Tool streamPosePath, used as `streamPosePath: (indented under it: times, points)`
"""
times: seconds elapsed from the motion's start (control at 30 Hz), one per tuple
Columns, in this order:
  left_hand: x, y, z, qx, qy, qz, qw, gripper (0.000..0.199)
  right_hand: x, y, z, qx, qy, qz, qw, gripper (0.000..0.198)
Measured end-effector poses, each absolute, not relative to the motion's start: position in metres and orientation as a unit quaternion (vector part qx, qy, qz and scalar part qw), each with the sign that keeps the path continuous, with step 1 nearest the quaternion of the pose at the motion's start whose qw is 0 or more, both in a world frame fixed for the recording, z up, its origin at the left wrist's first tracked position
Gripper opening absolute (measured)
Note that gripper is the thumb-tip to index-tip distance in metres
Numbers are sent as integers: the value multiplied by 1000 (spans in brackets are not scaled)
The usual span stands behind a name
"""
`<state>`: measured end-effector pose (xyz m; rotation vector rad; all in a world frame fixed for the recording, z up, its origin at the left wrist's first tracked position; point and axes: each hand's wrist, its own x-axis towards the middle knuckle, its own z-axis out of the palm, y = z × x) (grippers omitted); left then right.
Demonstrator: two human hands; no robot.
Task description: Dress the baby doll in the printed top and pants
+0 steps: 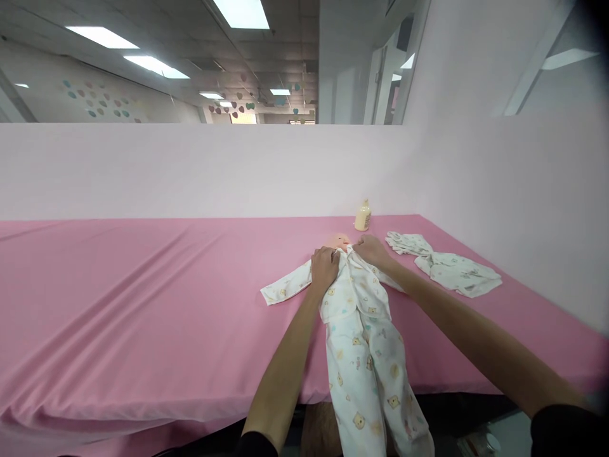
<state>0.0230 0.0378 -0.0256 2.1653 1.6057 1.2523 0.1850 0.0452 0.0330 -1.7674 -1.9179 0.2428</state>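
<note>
Head view, 1 frame. Landmark for all positions: the baby doll (340,242), lying face-up on the pink-covered bench (143,304).

The doll's long axis runs straight away from me: head at the far end, legs toward me, with the feet of the printed sleepsuit (364,336) hanging over the near bench edge. The doll's one visible sleeve lies flat out to the left of the chest; the other side is hidden behind my forearm.

Left hand (324,269): resting on the sleepsuit just left of the doll's neck, fingers curled down onto the fabric. It looks to be pinching the front edge of the garment, but the fingertips are hidden, so I cannot tell whether the grip is truly closed.

Right hand (372,249): at the collar just right of the doll's neck, fingers bent onto the cloth. Same uncertainty; I cannot tell if it is clenched on fabric or only pressing.

Both hands flank the neckline, about equally near, 1 per side of the garment's front opening.

Beyond the doll's head: a small cream bottle (362,216), upright, near but apart. Right of the doll: a second printed garment (445,264), crumpled, well apart from the right hand.
</note>
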Motion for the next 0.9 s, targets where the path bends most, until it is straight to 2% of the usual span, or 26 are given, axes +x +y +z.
streamPosePath:
  times: [0.13, 0.3, 0.43, 0.67, 0.9]
  points:
    - [23, 37, -26, 723, 535, 429, 80, 22, 170, 28, 36, -661, -712, 67, 226, 22]
    - [22, 37, -28, 718, 534, 439, 87, 23, 153, 7, 44, -658, -747, -22, 93, 21]
    - [22, 38, -30, 719, 530, 441, 89, 20, 147, -1, 50, -660, -750, -46, 16, 25]
    - [21, 40, -32, 721, 529, 442, 73, 20, 137, -2, 47, -641, -764, -69, -11, 26]
    - [18, 36, -30, 727, 531, 427, 91, 18, 141, 1, 50, -620, -781, -79, 3, 22]
